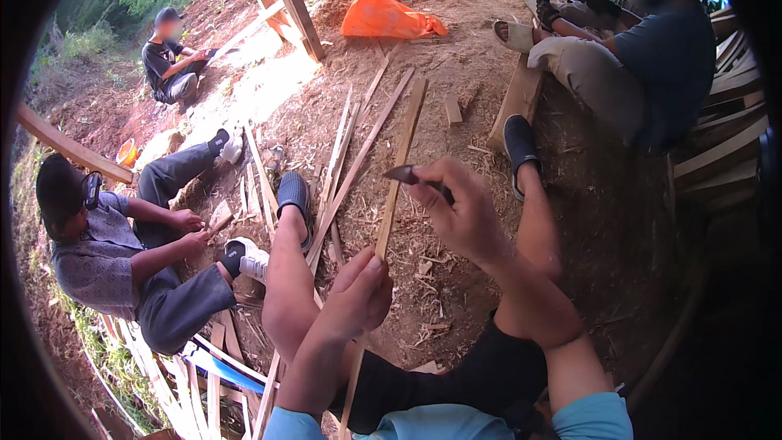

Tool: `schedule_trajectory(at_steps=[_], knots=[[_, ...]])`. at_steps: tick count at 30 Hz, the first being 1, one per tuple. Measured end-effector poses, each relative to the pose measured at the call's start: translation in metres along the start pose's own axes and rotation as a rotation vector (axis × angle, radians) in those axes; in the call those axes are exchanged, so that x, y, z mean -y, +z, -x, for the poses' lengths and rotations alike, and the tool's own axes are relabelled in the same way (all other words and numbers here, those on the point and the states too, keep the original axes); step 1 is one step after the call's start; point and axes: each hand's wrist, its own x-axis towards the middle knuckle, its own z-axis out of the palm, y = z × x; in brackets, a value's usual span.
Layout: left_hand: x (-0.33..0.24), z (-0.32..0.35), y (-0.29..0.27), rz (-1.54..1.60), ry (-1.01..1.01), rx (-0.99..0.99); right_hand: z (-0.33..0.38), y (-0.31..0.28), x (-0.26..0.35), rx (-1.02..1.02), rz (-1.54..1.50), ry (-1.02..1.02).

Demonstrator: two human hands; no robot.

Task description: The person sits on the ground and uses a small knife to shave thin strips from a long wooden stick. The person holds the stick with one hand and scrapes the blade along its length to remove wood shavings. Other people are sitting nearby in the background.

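Gripping a long, thin bamboo strip (389, 212) near its middle, the left hand (358, 293) has its fingers closed round the slat, which runs from low between the person's knees up and away over the dirt floor (456, 293). The right hand (464, 212) is closed on the handle of a dark-bladed knife (411, 176), the blade lying against the strip's right edge, just beyond the left thumb. Both bare legs flank the work, dark sandals (520, 147) on the feet. Farther out, more split strips (350, 155) lie scattered on the ground among shavings, with an orange bag (387, 16) at the far side. To the left a seated person (106, 253) works on a small piece of wood; another sits at the right on a stack of planks (733, 114).

The blade sits close to the holding thumb and above the bare left thigh; a slip along the grain, or a strip that twists in a loose hold, could likely send the edge into skin.
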Motion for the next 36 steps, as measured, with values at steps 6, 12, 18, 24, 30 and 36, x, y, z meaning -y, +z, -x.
schedule_trajectory(at_steps=[6,12,18,24,30,36], knots=[[-0.005,0.006,-0.013,0.063,0.024,0.042,0.003,0.002,0.001,0.06,-0.037,0.005],[-0.009,0.009,-0.014,0.111,0.014,0.076,0.013,0.012,0.016,0.12,-0.057,-0.017],[-0.004,0.008,-0.014,0.122,0.017,0.09,0.005,0.006,0.011,0.091,0.003,0.006],[-0.001,0.004,-0.01,0.089,0.023,0.067,0.006,0.007,0.004,-0.024,0.005,0.011],[-0.004,0.003,-0.008,0.038,0.016,0.012,0.018,0.015,0.015,0.075,-0.051,-0.006],[-0.001,0.0,-0.012,0.015,0.042,0.0,0.019,0.018,0.019,0.126,-0.076,-0.031]])
